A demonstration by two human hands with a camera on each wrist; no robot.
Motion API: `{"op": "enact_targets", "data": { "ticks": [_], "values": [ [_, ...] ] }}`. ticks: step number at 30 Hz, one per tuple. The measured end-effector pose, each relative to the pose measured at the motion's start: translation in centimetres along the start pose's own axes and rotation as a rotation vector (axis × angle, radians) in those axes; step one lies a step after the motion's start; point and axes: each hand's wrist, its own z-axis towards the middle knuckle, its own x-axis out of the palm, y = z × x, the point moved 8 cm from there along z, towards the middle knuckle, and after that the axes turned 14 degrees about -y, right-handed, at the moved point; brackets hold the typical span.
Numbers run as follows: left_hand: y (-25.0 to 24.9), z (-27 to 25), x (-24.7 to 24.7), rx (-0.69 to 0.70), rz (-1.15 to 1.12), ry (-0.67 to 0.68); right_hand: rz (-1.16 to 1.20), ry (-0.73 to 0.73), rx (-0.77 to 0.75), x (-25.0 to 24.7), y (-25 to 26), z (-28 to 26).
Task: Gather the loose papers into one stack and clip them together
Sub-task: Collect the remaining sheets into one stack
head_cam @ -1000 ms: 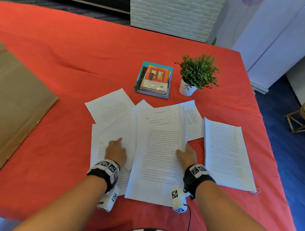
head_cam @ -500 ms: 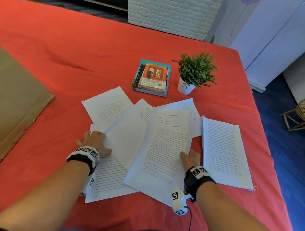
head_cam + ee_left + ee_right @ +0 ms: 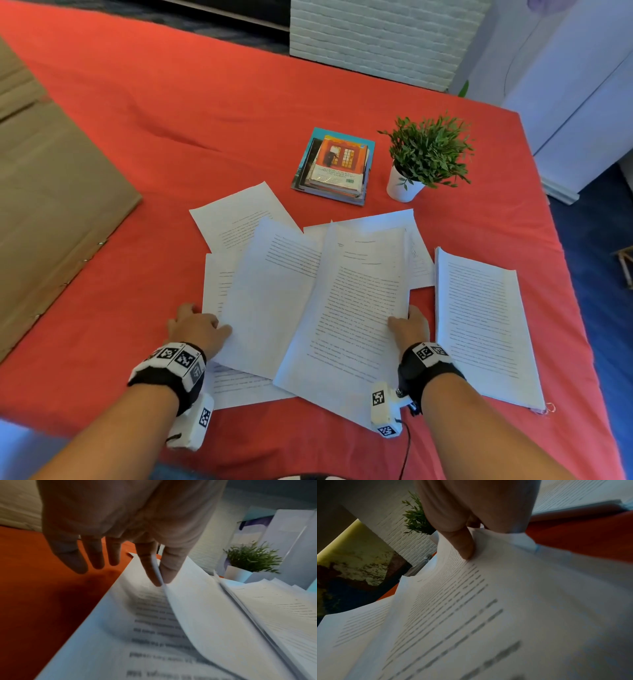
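Printed papers (image 3: 308,291) are lying fanned and overlapping on the red desk (image 3: 205,120). Left hand (image 3: 195,327) is pinching one sheet's edge between thumb and forefinger. Right hand (image 3: 409,325) is apparently gripping the top sheet's right edge, thumb on top.

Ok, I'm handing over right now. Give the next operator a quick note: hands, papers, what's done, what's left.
Left hand: pinches the left edge of a lifted sheet between thumb and forefinger.
Right hand: grips the right edge of the centre bundle, thumb on top.
Papers: overlapping sheets fanned mid-table, one far sheet sticking out toward the books; a thick squared stack lies apart on the right.
Done: the loose sheets are partly drawn together.
Left: square them, merge everything into one stack, and clip it. A small clip may sit at the stack's near right corner; unclear.
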Motion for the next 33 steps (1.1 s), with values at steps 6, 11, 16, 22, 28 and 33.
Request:
{"op": "enact_targets", "data": {
  "ticks": [6, 11, 16, 22, 28, 33],
  "values": [
    [0.4, -0.5, -1.0, -0.114, -0.434, -0.077, -0.032, 0.096, -0.064, 0.2, 1.2, -1.1],
    [0.0, -1.0, -2.7, -0.045, -0.633, -0.178, -0.102, 0.092, -0.124, -1.1, 0.7, -0.8],
    [-0.4, 0.3, -5.3, -0.125, -0.742, -0.331, -0.112, 0.084, -0.087, -2.3, 0.1, -0.4],
    [-1.8, 4.6, -3.5, -0.419, -0.744, -0.23, -0.087, 0.1, -0.033, -2.3, -0.4, -0.7],
    [-5.9, 5.3, -1.4, -0.345, -0.577, -0.05, -0.095, 0.136, 0.0, -2.4, -1.6, -1.4],
    [-7.2, 5.1, -0.7, -0.287, -0.567, -0.038, -0.042, 0.177, -0.005, -2.6, -1.6, -1.7]
  ]
}}
